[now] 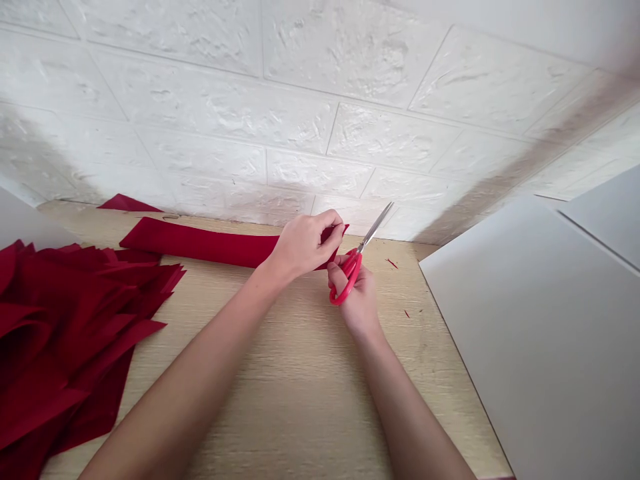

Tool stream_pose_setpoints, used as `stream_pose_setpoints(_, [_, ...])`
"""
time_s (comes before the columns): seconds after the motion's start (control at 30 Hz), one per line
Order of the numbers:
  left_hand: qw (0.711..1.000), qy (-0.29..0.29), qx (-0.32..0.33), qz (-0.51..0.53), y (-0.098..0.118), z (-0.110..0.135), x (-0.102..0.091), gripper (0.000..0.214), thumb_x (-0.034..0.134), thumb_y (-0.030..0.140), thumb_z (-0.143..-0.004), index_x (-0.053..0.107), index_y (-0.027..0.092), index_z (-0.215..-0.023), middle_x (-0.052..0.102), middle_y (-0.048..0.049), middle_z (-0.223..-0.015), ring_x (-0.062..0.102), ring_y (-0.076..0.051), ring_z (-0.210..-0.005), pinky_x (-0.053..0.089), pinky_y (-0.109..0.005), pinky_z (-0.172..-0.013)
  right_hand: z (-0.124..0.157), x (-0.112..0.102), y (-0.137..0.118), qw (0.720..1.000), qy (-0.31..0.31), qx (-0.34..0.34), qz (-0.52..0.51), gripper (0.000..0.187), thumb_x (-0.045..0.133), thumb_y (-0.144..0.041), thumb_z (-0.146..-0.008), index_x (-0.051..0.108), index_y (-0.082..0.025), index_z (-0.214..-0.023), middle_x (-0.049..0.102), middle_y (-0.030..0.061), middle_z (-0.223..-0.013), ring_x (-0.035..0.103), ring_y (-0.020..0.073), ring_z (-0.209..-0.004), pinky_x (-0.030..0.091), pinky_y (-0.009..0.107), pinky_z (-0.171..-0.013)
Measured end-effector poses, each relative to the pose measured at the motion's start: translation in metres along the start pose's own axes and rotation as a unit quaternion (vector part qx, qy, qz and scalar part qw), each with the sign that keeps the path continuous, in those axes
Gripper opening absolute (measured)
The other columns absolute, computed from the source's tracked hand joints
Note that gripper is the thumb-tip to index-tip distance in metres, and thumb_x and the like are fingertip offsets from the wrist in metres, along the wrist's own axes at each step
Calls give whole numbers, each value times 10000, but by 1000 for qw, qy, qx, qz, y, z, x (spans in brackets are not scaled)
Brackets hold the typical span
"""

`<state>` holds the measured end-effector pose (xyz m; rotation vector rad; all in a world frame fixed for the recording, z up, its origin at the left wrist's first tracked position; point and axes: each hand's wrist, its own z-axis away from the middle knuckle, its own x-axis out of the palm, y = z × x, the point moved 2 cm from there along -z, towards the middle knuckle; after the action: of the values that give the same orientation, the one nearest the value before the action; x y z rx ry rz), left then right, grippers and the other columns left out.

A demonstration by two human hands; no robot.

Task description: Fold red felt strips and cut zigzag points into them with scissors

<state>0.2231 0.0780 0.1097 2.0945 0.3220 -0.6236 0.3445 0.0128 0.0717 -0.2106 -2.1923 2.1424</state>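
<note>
A long strip of dark red felt point(200, 243) lies across the back of the wooden table point(300, 373). My left hand point(305, 243) pinches its right end, fingers curled over the edge. My right hand point(356, 297) is closed through the red handles of a pair of scissors point(357, 257). The steel blades point up and to the right, just beside the strip's end.
A pile of dark red felt pieces point(65, 333) covers the table's left side. Another red scrap point(127, 203) lies by the white brick wall point(300, 100). Grey boards point(550, 320) sit at the right. Tiny red clippings point(393, 263) dot the wood.
</note>
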Motion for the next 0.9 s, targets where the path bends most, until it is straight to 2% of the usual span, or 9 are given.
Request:
stream_pose_setpoints(0.17, [1000,6,7,12,0,0,-1,191,473,299,-951,562,205,-810,569,29,-626,442,-112,-536,318,-276,-548,0,-1,-1,999,-28,5,13,398,683,-572,-798,517,-220,-714,465,-54,-580,368,103,-522,304,263,-499])
stream_pose_setpoints(0.33, [1000,12,7,21,1,-2,-5,189,461,293,-957,551,207,-814,599,32,-616,465,-106,-511,345,-272,-558,1,2,6,995,-74,-18,58,547,557,-762,-844,559,-219,-780,455,-35,-605,367,125,-548,298,277,-517])
stream_pose_setpoints(0.53, [999,27,-10,31,-2,-3,-7,208,474,325,-956,550,208,-803,582,40,-595,444,-102,-491,338,-261,-528,3,3,10,993,-84,-23,81,572,510,-783,-866,541,-219,-781,457,-26,-628,368,131,-565,300,273,-522])
stream_pose_setpoints(0.7, [999,18,-34,37,-2,-4,-6,202,474,334,-949,558,208,-815,631,27,-643,518,-115,-524,348,-262,-529,3,3,9,993,-88,-20,72,563,508,-771,-877,544,-216,-789,463,-34,-615,365,128,-556,299,267,-521])
stream_pose_setpoints(0.9, [999,16,-23,38,0,-3,-5,211,466,317,-950,546,209,-787,599,33,-609,490,-114,-510,332,-267,-536,3,3,10,993,-86,-9,86,598,475,-805,-868,538,-216,-783,467,-29,-622,372,132,-559,282,270,-518])
